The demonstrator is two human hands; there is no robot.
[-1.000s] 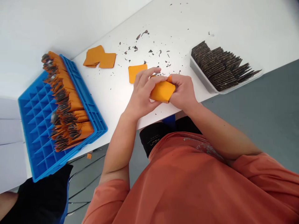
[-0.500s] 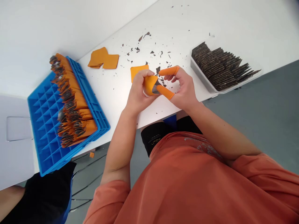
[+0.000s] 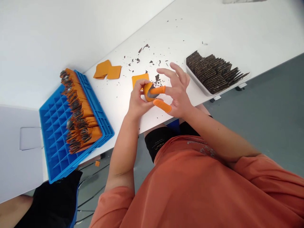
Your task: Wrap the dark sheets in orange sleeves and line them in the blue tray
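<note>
My left hand [image 3: 139, 100] grips an orange pouch [image 3: 147, 91], bent so that its mouth gapes toward the right and shows a dark grey inside. My right hand [image 3: 177, 91] has orange covers on its thumb and index finger; the index finger reaches into the pouch mouth, the thumb lies below it, and the other fingers are spread. Just behind my left hand lies a flat orange piece [image 3: 140, 78]. Dark flakes [image 3: 157, 77] are scattered on the table beyond my hands.
At the left, a blue crate [image 3: 53, 126] holds a row of filled orange pouches [image 3: 83, 110]. Orange pieces [image 3: 102, 69] lie stacked near the wall. A white tray [image 3: 201, 87] of thin dark sheets [image 3: 213, 71] stands at the right. Part of another person [image 3: 47, 199] shows lower left.
My right index finger has moved to the pouch mouth, with the thumb now below and the other fingers spread. The pouch is bent more open. The view has shifted slightly.
</note>
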